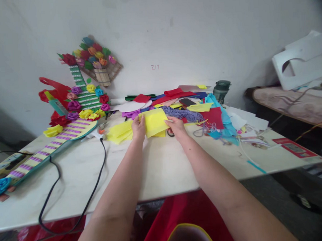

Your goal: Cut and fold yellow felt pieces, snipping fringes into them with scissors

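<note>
My left hand grips the left edge of a rectangular yellow crepe paper sheet. At the sheet's right edge, my right hand pinches it between thumb and fingers. The sheet is held up between both hands, tilted, just over the table. More yellow sheets lie flat beside and under my left hand. A dark loop, perhaps a scissors handle, shows below my right hand. Behind it lies a bundle of purple yarn.
Coloured sheets, a phone and a dark bottle crowd the table's back. Flower-decorated striped pieces and a glue bottle stand left. A black cable loops over the front edge. Paper scraps lie right.
</note>
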Demonstrator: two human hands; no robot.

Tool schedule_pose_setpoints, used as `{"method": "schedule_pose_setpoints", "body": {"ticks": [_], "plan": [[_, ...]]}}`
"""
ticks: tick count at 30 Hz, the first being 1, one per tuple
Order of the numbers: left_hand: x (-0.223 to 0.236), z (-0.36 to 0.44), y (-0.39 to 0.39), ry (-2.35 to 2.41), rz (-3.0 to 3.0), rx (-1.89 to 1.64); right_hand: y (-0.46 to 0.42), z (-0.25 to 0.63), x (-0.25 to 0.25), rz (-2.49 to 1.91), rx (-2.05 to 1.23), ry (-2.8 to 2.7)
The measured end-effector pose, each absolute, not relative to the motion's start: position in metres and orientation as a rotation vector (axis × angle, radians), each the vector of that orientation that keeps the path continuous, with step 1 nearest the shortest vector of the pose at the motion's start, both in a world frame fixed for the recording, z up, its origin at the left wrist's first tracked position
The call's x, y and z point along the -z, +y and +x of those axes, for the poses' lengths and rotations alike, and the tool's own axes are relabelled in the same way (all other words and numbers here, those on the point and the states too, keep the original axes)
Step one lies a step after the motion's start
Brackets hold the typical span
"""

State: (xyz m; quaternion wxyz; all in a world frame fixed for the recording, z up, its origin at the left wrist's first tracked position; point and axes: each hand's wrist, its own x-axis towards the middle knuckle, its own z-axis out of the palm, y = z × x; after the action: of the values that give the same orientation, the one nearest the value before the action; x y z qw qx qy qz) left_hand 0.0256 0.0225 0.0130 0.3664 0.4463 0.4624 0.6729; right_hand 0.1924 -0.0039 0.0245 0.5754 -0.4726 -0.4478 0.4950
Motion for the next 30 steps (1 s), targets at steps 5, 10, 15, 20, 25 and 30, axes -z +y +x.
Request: {"method": "schedule_pose_setpoints", "body": {"ticks": [5,10,15,20,25,30], "plan": [[-0.010,0.027,0.022,1.213,1.191,-1.799,-0.005,0.191,-0.025,-1.165,-1.146,-1.072],[-0.005,0.027,0.022,1.308,1.229,-1.682,0.006,0.192,-0.012,-1.269,-1.071,-1.120],[-0.006,0.022,0.019,1.585,1.360,-1.679,0.014,0.193,-0.001,-1.260,-0.983,-1.180],[-0.020,0.019,0.011,1.857,1.406,-1.703,0.009,0.191,-0.007,-1.182,-0.973,-1.179],[-0.023,0.017,0.014,1.712,1.380,-1.873,0.002,0.190,-0.016,-1.004,-1.112,-1.137],[-0.020,0.011,0.021,1.691,1.244,-1.979,-0.004,0.191,-0.018,-0.756,-1.253,-1.264]]}}
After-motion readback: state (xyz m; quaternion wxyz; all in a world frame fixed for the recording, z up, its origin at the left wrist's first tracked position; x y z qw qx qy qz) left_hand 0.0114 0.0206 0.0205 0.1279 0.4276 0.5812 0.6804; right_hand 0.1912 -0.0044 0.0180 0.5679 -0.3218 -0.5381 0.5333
